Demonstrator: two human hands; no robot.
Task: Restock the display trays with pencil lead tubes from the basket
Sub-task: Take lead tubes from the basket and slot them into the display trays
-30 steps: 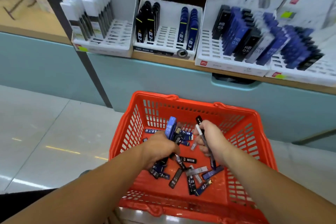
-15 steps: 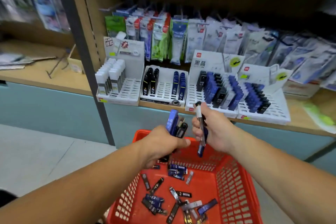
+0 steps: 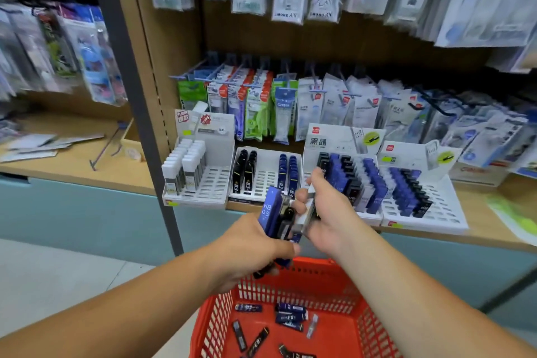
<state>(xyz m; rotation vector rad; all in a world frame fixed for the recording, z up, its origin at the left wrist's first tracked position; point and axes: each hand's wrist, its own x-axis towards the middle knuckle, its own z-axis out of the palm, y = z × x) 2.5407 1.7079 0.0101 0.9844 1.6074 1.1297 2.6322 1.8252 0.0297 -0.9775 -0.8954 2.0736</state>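
Grip of left hand (image 3: 250, 250) was curled round a bunch of lead tubes (image 3: 271, 213), a blue HB one outermost. Right hand (image 3: 329, 212) pinched a clear tube (image 3: 306, 216) touching that bunch, both above the basket (image 3: 315, 264). Loose tubes (image 3: 290, 317) lay on the basket floor. Display trays (image 3: 441, 209), part filled, sat on the shelf (image 3: 476, 200) just beyond. Judged: tubes light, stiff, smooth plastic, likely slippery when bunched; best pinched singly on the flat sides, mid-length.
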